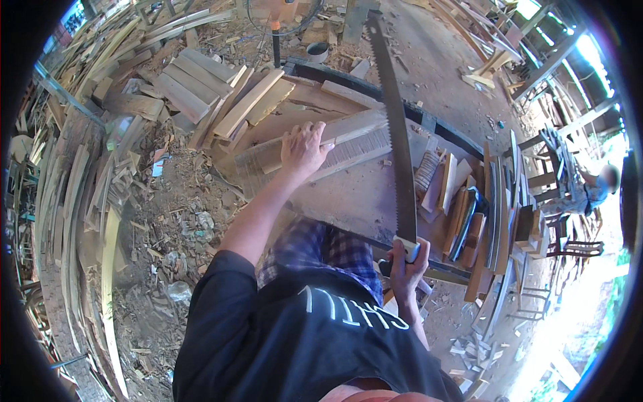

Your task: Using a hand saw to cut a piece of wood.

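Observation:
My left hand (pixel 303 149) rests over a narrow wooden board (pixel 355 127) on the workbench (pixel 335 201), its fingers curled across the top and thumb along the side. Beneath and beside that board lies a longer piece with ridged saw marks (pixel 365 151). My right hand (pixel 407 264) grips the handle of a handsaw (pixel 395 120); the long toothed blade points up and away across the bench, over the right end of the boards. Whether the teeth touch the wood I cannot tell.
Short boards (pixel 197 84) are stacked at the back left, and assorted offcuts (pixel 449 194) crowd the bench's right. Long strips (pixel 80 241) and debris lie on the ground left. A round bucket (pixel 317 51) stands behind the bench. Another person (pixel 588 197) is at the far right among timber.

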Action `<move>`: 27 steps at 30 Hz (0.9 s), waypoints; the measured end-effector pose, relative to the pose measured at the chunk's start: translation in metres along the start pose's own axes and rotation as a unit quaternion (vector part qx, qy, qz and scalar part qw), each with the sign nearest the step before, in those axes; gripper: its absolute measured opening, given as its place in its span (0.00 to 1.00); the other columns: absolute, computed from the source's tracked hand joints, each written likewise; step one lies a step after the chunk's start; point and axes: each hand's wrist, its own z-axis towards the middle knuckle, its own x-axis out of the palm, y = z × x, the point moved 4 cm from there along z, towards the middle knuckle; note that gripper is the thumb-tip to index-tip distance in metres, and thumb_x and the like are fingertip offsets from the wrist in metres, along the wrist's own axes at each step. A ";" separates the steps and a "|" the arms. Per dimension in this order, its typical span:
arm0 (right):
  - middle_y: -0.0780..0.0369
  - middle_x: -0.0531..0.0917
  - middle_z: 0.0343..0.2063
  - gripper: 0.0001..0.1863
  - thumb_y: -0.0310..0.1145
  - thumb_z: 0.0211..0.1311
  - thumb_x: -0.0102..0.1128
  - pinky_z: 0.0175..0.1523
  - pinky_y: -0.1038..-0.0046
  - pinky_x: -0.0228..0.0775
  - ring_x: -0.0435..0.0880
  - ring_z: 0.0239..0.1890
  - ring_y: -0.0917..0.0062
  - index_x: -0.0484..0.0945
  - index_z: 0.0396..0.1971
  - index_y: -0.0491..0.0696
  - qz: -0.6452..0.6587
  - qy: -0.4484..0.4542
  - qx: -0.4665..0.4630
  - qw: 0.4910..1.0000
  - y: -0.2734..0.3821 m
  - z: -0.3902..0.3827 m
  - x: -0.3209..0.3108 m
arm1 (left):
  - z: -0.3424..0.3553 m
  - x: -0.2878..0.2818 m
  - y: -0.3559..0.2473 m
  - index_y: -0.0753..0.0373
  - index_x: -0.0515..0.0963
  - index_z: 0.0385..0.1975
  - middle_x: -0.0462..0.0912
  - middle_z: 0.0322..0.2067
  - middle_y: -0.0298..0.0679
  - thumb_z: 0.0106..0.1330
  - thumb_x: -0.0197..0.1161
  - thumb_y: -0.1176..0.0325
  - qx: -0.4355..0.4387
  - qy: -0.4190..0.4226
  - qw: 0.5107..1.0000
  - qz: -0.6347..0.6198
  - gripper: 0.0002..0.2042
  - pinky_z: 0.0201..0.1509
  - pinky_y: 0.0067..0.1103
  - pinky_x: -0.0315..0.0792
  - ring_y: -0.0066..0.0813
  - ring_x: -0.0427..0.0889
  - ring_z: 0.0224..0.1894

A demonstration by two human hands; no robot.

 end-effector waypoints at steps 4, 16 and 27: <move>0.61 0.82 0.23 0.12 0.27 0.63 0.67 0.30 0.77 0.72 0.81 0.25 0.81 0.72 0.40 0.44 -0.061 0.017 -0.014 0.998 -0.002 0.033 0.015 | 0.003 0.008 -0.001 0.55 0.71 0.55 0.81 0.44 0.42 0.61 0.67 0.49 0.014 0.004 1.000 0.006 0.26 0.51 0.43 0.72 0.45 0.80 0.49; 0.60 0.83 0.24 0.14 0.31 0.60 0.71 0.30 0.75 0.72 0.82 0.25 0.80 0.75 0.42 0.44 -0.098 0.008 0.035 0.995 0.005 0.190 -0.003 | 0.029 0.009 -0.012 0.61 0.70 0.53 0.79 0.40 0.47 0.64 0.65 0.46 0.048 0.041 0.992 0.106 0.27 0.40 0.41 0.73 0.51 0.80 0.39; 0.60 0.82 0.23 0.14 0.32 0.62 0.70 0.29 0.76 0.72 0.82 0.24 0.80 0.74 0.40 0.44 -0.111 -0.074 0.157 0.979 0.048 0.181 -0.025 | 0.022 0.004 -0.013 0.61 0.69 0.54 0.77 0.42 0.48 0.65 0.64 0.47 0.050 0.081 0.991 0.095 0.27 0.44 0.44 0.69 0.52 0.77 0.43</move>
